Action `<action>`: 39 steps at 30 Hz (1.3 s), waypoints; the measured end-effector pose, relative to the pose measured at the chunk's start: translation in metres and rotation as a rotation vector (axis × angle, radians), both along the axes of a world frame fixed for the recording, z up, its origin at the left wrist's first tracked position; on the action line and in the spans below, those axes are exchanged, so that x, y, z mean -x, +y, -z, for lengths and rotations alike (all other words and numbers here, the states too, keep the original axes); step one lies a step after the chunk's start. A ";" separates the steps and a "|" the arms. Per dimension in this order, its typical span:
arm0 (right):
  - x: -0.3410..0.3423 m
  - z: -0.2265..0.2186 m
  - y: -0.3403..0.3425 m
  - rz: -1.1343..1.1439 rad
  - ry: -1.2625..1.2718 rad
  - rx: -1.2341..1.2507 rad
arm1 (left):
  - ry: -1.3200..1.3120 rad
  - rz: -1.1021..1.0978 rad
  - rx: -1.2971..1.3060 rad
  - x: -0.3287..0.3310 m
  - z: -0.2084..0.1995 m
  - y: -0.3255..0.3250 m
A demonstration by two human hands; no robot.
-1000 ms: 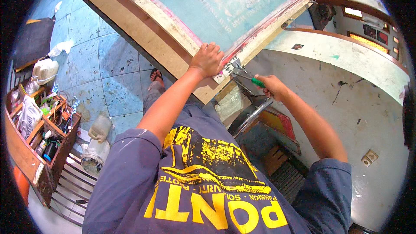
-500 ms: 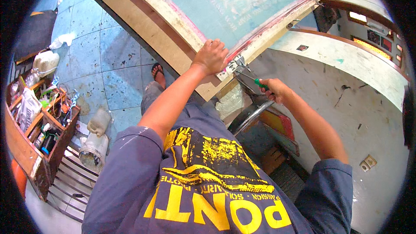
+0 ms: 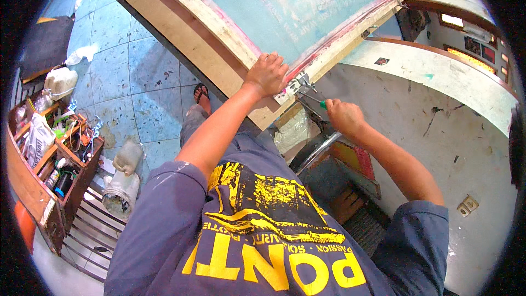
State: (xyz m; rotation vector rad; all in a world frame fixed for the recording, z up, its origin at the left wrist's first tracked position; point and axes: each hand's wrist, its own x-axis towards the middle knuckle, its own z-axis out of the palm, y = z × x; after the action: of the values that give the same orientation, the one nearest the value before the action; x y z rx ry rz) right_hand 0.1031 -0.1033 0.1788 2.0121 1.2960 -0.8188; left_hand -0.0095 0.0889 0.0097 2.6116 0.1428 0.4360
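My right grip [image 3: 344, 117] is wrapped around a green-handled screwdriver [image 3: 323, 104], its shaft angled toward the metal bracket [image 3: 303, 83] at the near corner of the wooden-framed printing screen [image 3: 200, 13]; I can't tell whether the tip touches. My left grip [image 3: 267, 74] clasps the frame beside that corner, above a tan board [image 3: 175, 35].
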 end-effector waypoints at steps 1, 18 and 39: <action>-0.003 0.004 -0.002 0.025 0.000 -0.010 | 0.012 0.000 -0.003 -0.001 0.000 0.001; -0.009 0.003 -0.010 0.002 -0.027 -0.001 | -0.022 0.012 -0.032 -0.001 -0.004 -0.001; -0.011 0.016 -0.007 0.595 0.114 -0.139 | 0.014 0.034 -0.011 -0.002 -0.001 0.001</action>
State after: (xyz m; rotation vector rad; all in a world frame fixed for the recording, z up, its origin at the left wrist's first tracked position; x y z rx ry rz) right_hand 0.1145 -0.1105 0.1633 2.5420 0.8221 -1.1445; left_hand -0.0074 0.0897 0.0110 2.6241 0.1004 0.4070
